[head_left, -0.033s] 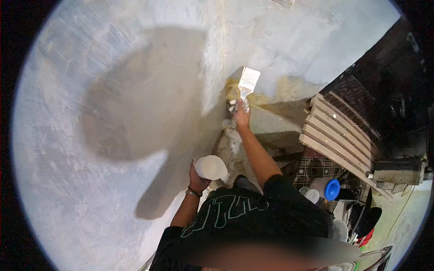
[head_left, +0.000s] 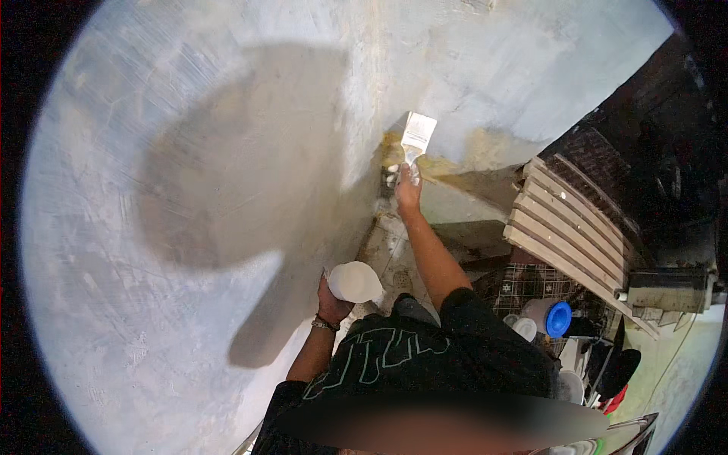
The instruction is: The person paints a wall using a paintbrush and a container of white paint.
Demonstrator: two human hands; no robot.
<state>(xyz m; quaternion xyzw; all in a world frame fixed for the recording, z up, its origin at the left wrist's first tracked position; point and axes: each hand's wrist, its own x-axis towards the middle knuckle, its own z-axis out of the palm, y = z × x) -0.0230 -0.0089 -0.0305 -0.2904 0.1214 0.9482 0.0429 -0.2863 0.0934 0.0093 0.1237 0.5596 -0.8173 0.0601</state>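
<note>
A flat paintbrush (head_left: 416, 135), white with paint, points up toward the wall corner in my right hand (head_left: 407, 191). My right fingers are wrapped round its handle, and pale smears show on them. The brush head lies over the far wall (head_left: 485, 83), just above a yellowish-brown patch; whether its bristles touch the wall I cannot tell. Lower and to the left, close to the left wall (head_left: 174, 318), my left hand (head_left: 331, 305) grips a white paint container (head_left: 355, 282) from its left side. White fills what I see of its mouth.
Slatted wooden boards (head_left: 565, 227) lean at the right, beside a dark area. Below them stand a tub with a blue rim (head_left: 558, 319), a white lid or bowl (head_left: 524, 328) and several household items. My large shadow (head_left: 250, 167) falls on the left wall. Tiled floor (head_left: 387, 246) shows between my arms.
</note>
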